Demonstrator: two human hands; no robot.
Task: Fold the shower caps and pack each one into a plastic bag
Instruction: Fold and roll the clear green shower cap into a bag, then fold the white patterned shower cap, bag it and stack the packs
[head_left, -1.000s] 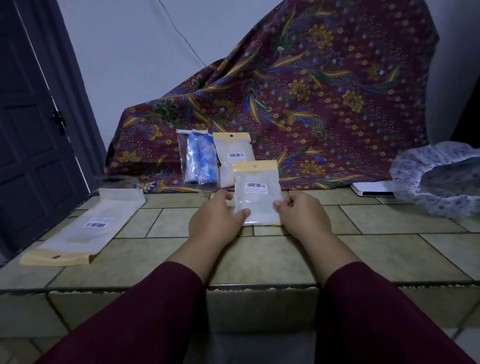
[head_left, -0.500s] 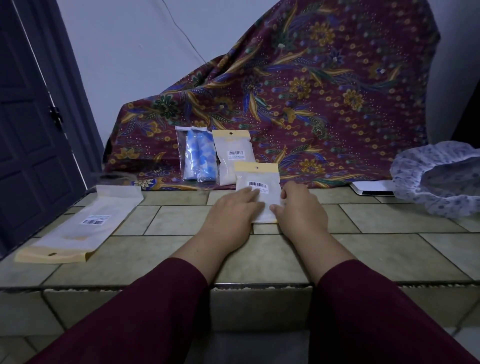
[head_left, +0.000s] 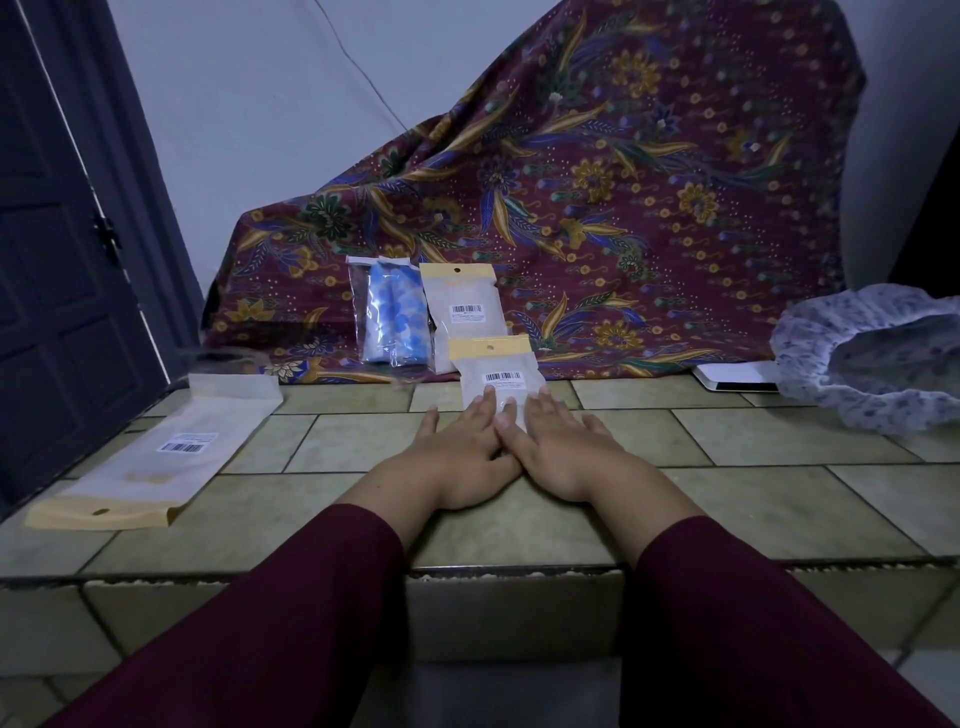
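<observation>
The packed plastic bag (head_left: 500, 382) lies on the tiled ledge (head_left: 779, 441), pressed flat by left hand (head_left: 460, 447) and right hand (head_left: 558, 447), fingers straight. Next, probably fetching the loose shower cap (head_left: 872, 358) at the far right.

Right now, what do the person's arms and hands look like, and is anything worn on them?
Both arms wear long dark maroon sleeves, plain with no markings, ending above the wrists. The left hand and right hand are bare: no gloves, rings, watch or bracelets visible.
</observation>
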